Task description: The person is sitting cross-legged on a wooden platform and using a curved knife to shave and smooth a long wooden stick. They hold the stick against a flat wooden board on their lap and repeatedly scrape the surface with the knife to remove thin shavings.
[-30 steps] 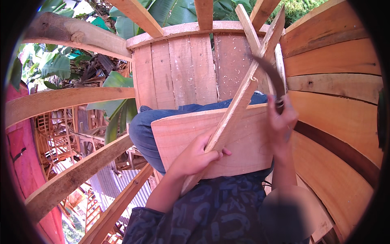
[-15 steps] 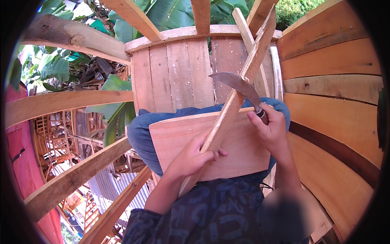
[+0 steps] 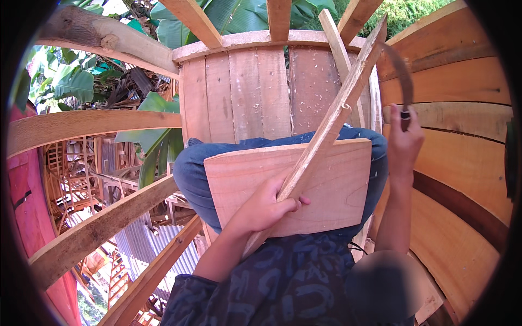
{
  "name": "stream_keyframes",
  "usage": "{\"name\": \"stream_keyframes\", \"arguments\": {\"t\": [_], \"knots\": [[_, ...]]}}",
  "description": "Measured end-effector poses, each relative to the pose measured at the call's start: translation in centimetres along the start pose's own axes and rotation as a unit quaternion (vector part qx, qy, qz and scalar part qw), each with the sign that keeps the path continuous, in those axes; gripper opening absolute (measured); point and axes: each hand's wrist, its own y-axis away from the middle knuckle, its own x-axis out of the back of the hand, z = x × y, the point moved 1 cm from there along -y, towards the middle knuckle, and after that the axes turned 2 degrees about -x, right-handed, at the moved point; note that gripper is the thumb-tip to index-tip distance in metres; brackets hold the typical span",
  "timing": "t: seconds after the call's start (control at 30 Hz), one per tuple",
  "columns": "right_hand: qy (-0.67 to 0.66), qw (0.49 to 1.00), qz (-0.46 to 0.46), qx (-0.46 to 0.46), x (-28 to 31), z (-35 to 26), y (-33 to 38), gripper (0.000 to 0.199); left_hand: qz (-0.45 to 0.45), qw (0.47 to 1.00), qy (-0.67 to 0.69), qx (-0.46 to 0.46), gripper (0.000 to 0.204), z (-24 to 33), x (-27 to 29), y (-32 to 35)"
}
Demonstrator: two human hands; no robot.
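A wide pale wooden board (image 3: 337,187) lies across my lap on my blue trousers. My left hand (image 3: 266,206) grips a long thin wooden slat (image 3: 340,111) that runs diagonally from my lap up to the right, resting on the board. My right hand (image 3: 403,141) is raised at the right, closed on the dark handle of a curved blade (image 3: 401,70) that arcs up beside the slat's upper end.
A platform of vertical planks (image 3: 255,81) stands ahead of my knees. Curved wooden planking (image 3: 462,157) forms a wall at the right. Bare beams (image 3: 92,122) cross at the left, with banana leaves, wooden frames and corrugated roofing far below.
My right hand has lifted the curved blade from the slat near the board up and to the right. My left hand still holds the slat in place.
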Motion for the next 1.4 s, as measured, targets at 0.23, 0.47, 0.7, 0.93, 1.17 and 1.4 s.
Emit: {"name": "stream_keyframes", "arguments": {"t": [0.23,0.47,0.7,0.93,1.17,1.4], "knots": [[-0.142,0.949,-0.281,0.010,1.1,-3.7,6.5,0.024,-0.004,0.999,0.026,0.018,0.050,0.4,0.3,-0.2],[-0.085,0.960,-0.266,-0.012,-1.8,-3.0,5.0,0.026,0.017,1.000,0.004,-0.011,0.052,0.8,-0.1,-0.3],[-0.074,0.953,-0.287,-0.062,-1.5,-2.9,4.8,0.031,0.052,0.998,-0.025,-0.024,0.058,0.4,-0.7,-0.4],[-0.078,0.966,-0.240,-0.059,-1.7,-2.5,5.5,0.032,0.056,0.995,-0.066,-0.045,0.061,0.5,-1.0,-0.5],[-0.029,0.987,-0.156,0.005,-3.3,-2.9,6.2,0.026,0.056,0.998,0.002,-0.011,0.053,0.1,-0.4,-0.3],[-0.006,0.991,-0.127,0.038,-3.7,-2.8,6.3,0.026,0.038,0.999,0.024,-0.016,0.057,0.7,-0.3,-0.2]]}}
